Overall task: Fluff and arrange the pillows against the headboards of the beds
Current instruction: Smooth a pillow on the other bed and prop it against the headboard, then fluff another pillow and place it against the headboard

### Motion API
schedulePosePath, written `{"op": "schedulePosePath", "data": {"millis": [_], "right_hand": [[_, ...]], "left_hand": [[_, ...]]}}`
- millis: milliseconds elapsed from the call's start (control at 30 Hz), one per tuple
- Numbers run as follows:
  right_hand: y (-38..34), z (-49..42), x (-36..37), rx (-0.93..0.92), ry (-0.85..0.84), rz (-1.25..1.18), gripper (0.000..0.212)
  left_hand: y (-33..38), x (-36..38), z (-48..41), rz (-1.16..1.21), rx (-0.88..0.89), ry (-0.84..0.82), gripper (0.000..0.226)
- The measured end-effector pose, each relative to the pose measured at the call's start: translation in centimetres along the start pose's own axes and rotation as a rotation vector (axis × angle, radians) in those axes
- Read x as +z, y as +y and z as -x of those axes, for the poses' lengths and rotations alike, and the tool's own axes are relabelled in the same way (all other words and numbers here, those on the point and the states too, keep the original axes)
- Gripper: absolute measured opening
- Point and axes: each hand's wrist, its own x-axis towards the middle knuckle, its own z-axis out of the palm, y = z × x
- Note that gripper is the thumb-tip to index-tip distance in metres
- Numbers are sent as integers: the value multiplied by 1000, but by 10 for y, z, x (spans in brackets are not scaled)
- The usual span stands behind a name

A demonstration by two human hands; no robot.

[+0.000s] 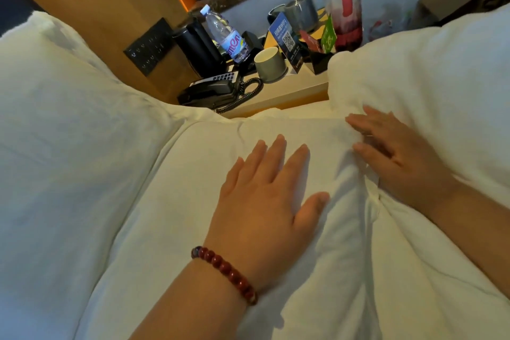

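A big puffy white pillow lies on the left. Beside it, in the middle, is a flat white pillow. The left hand, with a dark red bead bracelet on its wrist, rests flat on this pillow, fingers spread wide and holding nothing. Behind, a pale wooden counter carries a black phone, a clear plastic water bottle and a grey round cup. The right hand lies flat with open fingers on a third soft white pillow on the right.
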Motion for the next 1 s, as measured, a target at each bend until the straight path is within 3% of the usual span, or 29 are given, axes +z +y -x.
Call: {"op": "schedulePosePath", "data": {"millis": [167,333,433,500,600,733,833,900,1000], "right_hand": [[-5,40,-11,28,-146,83,50],[-46,97,-25,284,-173,-84,43],[-75,123,-11,335,-234,86,55],[-105,139,-6,355,-298,220,61],[-159,157,-14,482,-381,135,64],[-249,178,-8,494,-347,134,59],[-327,205,1,487,-401,58,52],[-369,232,3,443,-469,155,49],[-419,284,-1,377,-513,425,34]], "left_hand": [[-7,10,63,39,-21,28,68],[-2,21,132,108,-47,114,67],[2,35,163,162,-37,121,63],[2,34,192,177,-21,108,62],[0,23,244,271,-16,57,60],[-10,-14,320,716,-219,142,32],[-26,-43,386,714,-237,212,23],[-35,-57,436,744,-259,172,24],[-37,-72,513,860,-284,-53,31]]}}
